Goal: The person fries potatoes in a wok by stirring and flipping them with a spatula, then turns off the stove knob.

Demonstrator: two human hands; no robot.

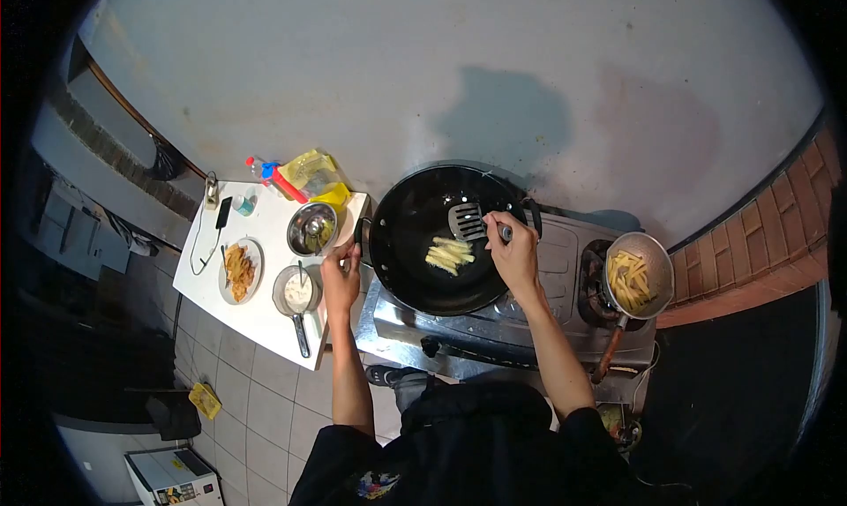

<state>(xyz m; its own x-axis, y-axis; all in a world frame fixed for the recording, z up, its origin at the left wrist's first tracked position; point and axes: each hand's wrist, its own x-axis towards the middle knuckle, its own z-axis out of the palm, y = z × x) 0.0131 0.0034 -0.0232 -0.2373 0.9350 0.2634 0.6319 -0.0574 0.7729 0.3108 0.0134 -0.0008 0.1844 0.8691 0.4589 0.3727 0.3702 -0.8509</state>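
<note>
Several pale fries (450, 254) lie in a loose cluster near the middle of the wok (406, 285), and their light colour suggests that this batch is only partly cooked, if that. The right hand (514, 257) is closed round the handle of the spatula (464, 221), whose slotted head is tilted over the wok just beyond the fries, apparently clear of them. The left hand (341, 281) is at the wok's left handle (361, 243), fingers partly curled; whether it grips or only steadies, I cannot tell. The wok sits on the stove (556, 259); no flame can be made out beneath it. To its right, the saucepan (662, 272) holds a larger lot of yellowish pieces (628, 281), whose doneness is hard to judge. On the white bench (265, 325) to the left, the plate (253, 281) carries browned food (238, 270) that looks finished, so one portion seems done, while the batch in the wok has browning and lifting out left. Nearer the wok stand a metal bowl (304, 226) and a small pot (298, 292) of white mixture.
</note>
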